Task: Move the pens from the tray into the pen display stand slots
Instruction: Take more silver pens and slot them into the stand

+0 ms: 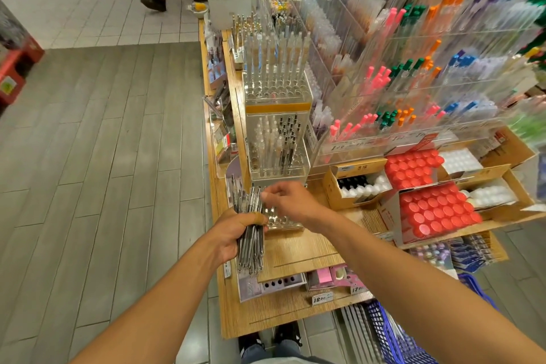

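Left hand (236, 233) grips the pen bundle (251, 233); right hand (288, 198) pinches one pen's tip: draw it straight out, then seat it upright in a free stand slot (280, 219)

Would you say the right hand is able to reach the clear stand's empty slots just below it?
Probably yes: the right hand hovers directly over the clear stand, with nothing between; the left hand grips the pen bundle beside it.
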Demonstrator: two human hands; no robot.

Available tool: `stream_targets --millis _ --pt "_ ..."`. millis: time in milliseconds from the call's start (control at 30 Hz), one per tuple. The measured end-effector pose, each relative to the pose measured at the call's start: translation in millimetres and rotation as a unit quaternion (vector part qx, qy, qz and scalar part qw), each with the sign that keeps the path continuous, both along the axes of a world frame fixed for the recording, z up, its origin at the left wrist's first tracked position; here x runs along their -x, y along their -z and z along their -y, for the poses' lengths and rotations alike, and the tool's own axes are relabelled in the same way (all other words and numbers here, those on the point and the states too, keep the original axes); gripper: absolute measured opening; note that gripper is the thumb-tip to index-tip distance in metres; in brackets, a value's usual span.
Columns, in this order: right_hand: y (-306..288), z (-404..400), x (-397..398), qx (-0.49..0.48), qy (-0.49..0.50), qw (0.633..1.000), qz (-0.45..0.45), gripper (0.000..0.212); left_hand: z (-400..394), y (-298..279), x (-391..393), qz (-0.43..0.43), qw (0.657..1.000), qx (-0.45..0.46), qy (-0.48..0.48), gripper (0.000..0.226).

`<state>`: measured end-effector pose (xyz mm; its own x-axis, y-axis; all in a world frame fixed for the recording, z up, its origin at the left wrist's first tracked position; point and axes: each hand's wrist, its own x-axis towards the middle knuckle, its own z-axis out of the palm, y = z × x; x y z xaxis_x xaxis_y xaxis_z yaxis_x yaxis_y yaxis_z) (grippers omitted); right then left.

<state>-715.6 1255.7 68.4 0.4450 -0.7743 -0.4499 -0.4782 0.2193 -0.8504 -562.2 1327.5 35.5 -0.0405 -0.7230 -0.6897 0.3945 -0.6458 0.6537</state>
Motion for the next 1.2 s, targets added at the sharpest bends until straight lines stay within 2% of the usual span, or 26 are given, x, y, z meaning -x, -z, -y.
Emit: stream_targets --millis 100,267,467,567,733,833,967,1067,1200 --pt "-2 -3 -2 -0.027 0.033 0.999 0.033 0.015 -1 -1 0 -0.001 1.0 0.004 0.0 0.036" --pt "-3 -9 -5 -0.032 0.036 0.998 0.027 0.016 -1 -2 4 0.012 1.0 0.016 -0.003 0.034" --pt "-10 -9 0 -0.071 -0.002 0.997 0.035 0.01 -5 -5 5 -0.005 1.0 0.021 0.018 0.02" --pt "-11 -7 1 -0.097 -0.009 0.994 0.039 0.012 -6 -5 7 -0.028 0.999 0.027 0.028 0.024" --pt "-11 5 7 -0.153 0.062 0.979 0.116 0.007 -11 -2 9 -0.043 0.997 0.031 0.057 0.027" --pt "-9 8 12 -0.155 0.09 0.971 0.158 0.006 -12 0 10 -0.048 0.997 0.031 0.055 0.014" --pt "-6 9 17 -0.144 0.044 0.971 0.184 0.022 -13 -2 10 -0.055 0.995 0.037 0.073 0.011" --pt "-3 11 20 -0.126 0.019 0.975 0.181 0.019 -14 -2 10 -0.055 0.994 0.053 0.08 0.015" --pt "-1 16 26 -0.153 0.02 0.964 0.216 0.015 -15 -5 9 -0.058 0.993 0.046 0.096 0.013"
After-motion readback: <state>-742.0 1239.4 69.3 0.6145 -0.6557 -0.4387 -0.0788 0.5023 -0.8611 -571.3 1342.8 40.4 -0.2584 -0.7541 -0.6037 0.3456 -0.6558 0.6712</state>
